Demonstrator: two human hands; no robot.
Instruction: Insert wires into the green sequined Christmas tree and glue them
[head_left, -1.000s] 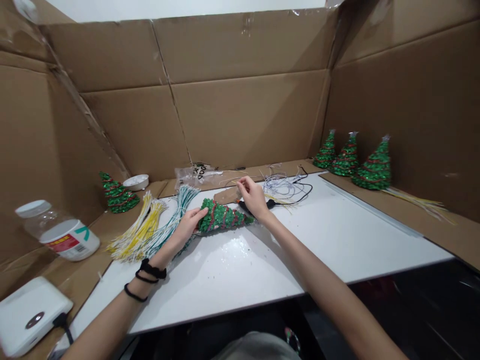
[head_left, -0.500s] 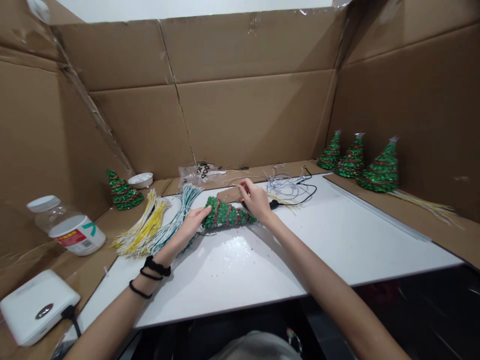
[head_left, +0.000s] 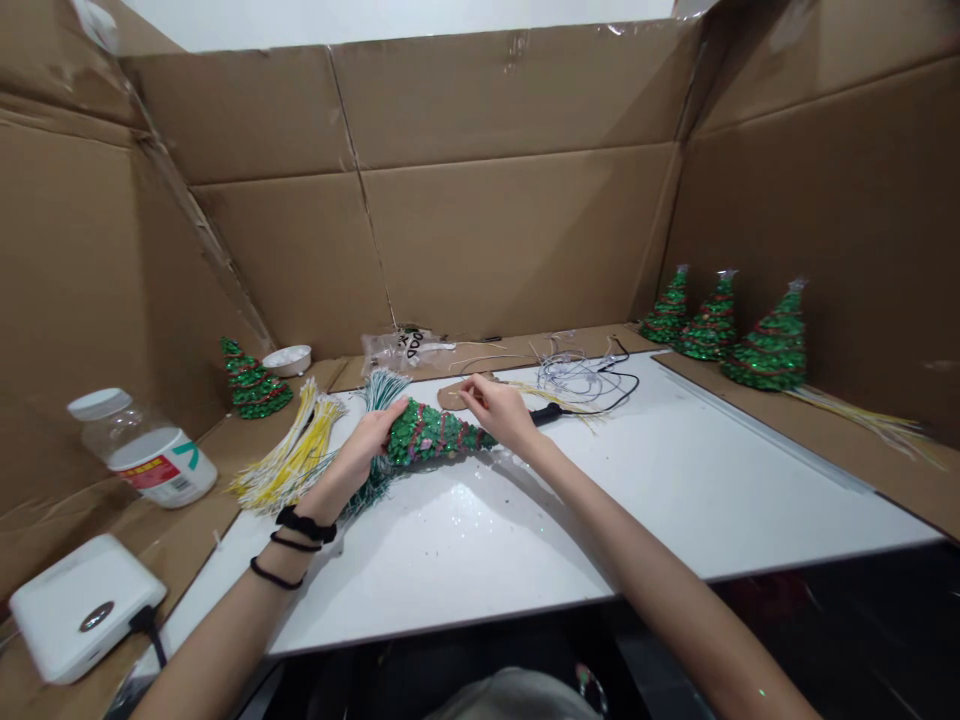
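Observation:
A small green Christmas tree [head_left: 431,436] with red garland lies on its side, tip to the right, above the white board [head_left: 480,560]. My left hand [head_left: 372,438] is closed around its wide base. Near the tip, my right hand [head_left: 498,408] has thumb and fingers pinched together; whatever is between them is too small to make out. A flat brown piece [head_left: 451,397] lies just behind those fingertips. To the right of this hand is a black-handled tool [head_left: 547,414] with a cable, its front part hidden by the hand.
Yellow-and-white wires [head_left: 289,455] and green-and-white wires [head_left: 384,388] lie left. Tangled clear wires [head_left: 574,372] lie behind. A finished-looking tree [head_left: 253,382], white dish [head_left: 288,360], plastic jar [head_left: 154,455] and white box [head_left: 88,608] stand left; several trees [head_left: 769,345] stand right. Cardboard walls [head_left: 517,220] surround the board.
My left hand has shifted left with the tree and now wraps further round its base. The tree has turned slightly. My right hand has moved a little left and down, fingers still pinched.

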